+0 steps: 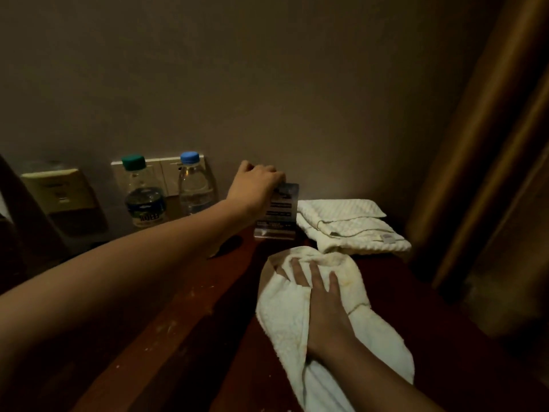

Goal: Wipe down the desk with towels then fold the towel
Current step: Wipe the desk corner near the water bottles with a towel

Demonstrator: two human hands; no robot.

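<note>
The dark reddish wooden desk point(184, 316) carries a crumpled white towel point(300, 319) at its centre. A folded waffle-weave towel point(350, 227) lies at two o'clock from it. An acrylic sign stand point(277, 214) stands at twelve o'clock. Two water bottles, green-capped point(142, 194) and blue-capped point(194, 185), stand at ten o'clock against the wall.

White lettering on the green-capped bottle's point(144, 193) dark label and lines on the acrylic sign point(277, 214) are too blurred to read.
</note>
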